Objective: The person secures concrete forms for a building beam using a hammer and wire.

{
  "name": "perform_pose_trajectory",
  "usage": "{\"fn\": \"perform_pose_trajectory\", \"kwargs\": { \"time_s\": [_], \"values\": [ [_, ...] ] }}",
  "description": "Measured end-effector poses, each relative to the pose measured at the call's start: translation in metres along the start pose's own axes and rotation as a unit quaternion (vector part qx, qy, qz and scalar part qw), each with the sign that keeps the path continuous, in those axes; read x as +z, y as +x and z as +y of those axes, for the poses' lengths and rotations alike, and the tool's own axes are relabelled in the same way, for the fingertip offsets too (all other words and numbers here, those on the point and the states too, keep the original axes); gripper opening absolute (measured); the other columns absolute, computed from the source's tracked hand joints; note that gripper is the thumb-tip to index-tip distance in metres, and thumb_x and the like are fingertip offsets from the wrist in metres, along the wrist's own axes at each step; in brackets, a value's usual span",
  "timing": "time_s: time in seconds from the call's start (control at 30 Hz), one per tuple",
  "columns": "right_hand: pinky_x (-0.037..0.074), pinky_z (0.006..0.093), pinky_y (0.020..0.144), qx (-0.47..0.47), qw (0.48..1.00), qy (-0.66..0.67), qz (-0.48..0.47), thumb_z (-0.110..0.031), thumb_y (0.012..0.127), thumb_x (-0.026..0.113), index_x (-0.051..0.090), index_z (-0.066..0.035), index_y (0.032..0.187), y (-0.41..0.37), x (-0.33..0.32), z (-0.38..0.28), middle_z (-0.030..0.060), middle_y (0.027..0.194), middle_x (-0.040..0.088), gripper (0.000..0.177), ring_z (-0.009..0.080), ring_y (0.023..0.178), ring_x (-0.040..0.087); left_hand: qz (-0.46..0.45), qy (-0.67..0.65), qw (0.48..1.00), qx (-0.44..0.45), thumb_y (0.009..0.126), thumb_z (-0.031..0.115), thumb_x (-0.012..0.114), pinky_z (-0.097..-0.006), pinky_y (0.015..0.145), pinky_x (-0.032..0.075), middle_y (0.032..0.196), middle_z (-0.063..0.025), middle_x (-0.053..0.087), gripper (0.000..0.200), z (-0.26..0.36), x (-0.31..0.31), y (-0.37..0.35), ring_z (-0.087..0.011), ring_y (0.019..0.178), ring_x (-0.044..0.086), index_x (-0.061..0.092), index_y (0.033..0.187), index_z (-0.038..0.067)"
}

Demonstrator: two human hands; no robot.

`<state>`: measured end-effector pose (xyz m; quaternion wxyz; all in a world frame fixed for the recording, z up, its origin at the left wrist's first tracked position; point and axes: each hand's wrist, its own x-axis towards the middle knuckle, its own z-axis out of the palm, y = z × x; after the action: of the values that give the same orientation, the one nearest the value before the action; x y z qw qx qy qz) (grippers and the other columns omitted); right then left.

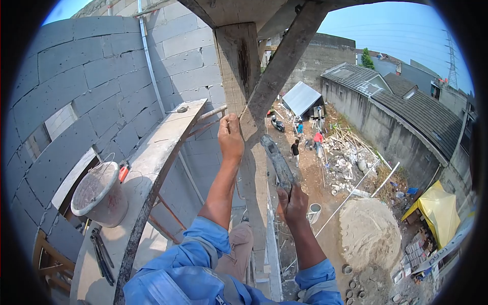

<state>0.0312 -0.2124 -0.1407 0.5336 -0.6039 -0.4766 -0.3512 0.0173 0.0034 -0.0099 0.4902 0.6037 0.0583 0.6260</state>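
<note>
My left hand (231,136) is raised against the upright wooden post (238,61), its fingers closed near the post's left edge; whether something small is between them is too small to tell. A diagonal wooden brace (284,63) meets the post just above and to the right of this hand. To the right of the post, my right hand (294,203) is wrapped round the lower end of a dark, worn tool (277,161), which looks like a hammer or hatchet. The tool's upper end points up and left, close beside the post.
On the plank scaffold (152,152) at left are a bucket (101,195), pliers (101,254) and a red-handled tool (123,172). Grey block walls (188,56) rise behind. Far below right are several people, a sand pile (368,231) and a yellow tarp (438,211).
</note>
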Motion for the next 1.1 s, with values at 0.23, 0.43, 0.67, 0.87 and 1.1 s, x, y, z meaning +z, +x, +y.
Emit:
{"fn": "perform_pose_trajectory", "kwargs": {
  "time_s": [0.23,0.43,0.67,0.87,1.1],
  "values": [
    [0.048,0.0311,0.048,-0.207,0.934,0.261,0.131,-0.027,0.084,0.073,0.050,-0.006,0.112,0.030,-0.023,-0.056,0.0095,0.068,0.054,0.042,0.0233,0.054,0.059,0.003,0.041,0.999,0.018,0.100,0.043,0.050,-0.0296,0.081,0.045,0.094,-0.0087,0.063,0.047,0.004,0.000,0.002,-0.0151,0.088,0.055,0.060,0.110,-0.001],
    [0.045,0.0342,0.045,-0.025,0.991,-0.126,0.045,-0.022,0.083,0.073,0.047,-0.006,0.112,0.047,0.011,-0.005,0.0087,0.069,0.054,0.041,0.0242,0.055,0.059,0.000,0.044,0.999,0.010,0.099,0.043,0.051,-0.0308,0.083,0.045,0.096,-0.0104,0.064,0.046,0.006,-0.003,-0.004,-0.0172,0.089,0.057,0.060,0.109,-0.001],
    [0.052,0.0339,0.052,-0.303,0.921,0.216,0.115,-0.021,0.084,0.073,0.049,-0.004,0.107,0.045,-0.022,-0.061,0.0091,0.078,0.060,0.037,0.0232,0.061,0.063,-0.009,0.034,0.999,0.017,0.099,0.046,0.051,-0.0306,0.084,0.045,0.096,-0.0101,0.063,0.048,0.001,-0.001,0.002,-0.0167,0.090,0.056,0.060,0.110,0.000],
    [0.052,0.0365,0.050,0.039,0.995,-0.088,0.036,-0.013,0.082,0.073,0.053,-0.004,0.102,0.039,0.015,-0.007,0.0079,0.068,0.059,0.029,0.0247,0.054,0.060,-0.023,0.030,0.999,-0.009,0.099,0.046,0.051,-0.0308,0.084,0.044,0.098,-0.0097,0.062,0.048,0.004,-0.002,0.001,-0.0164,0.092,0.055,0.060,0.110,0.000],
    [0.049,0.0394,0.048,-0.265,0.931,0.229,0.106,-0.012,0.079,0.075,0.054,-0.003,0.100,0.043,0.005,-0.021,0.0165,0.068,0.061,0.031,0.0353,0.055,0.061,0.001,0.024,1.000,0.011,0.099,0.046,0.051,-0.0312,0.084,0.044,0.096,-0.0102,0.062,0.048,0.005,0.000,0.002,-0.0164,0.090,0.056,0.060,0.109,0.000]
  ]
}}
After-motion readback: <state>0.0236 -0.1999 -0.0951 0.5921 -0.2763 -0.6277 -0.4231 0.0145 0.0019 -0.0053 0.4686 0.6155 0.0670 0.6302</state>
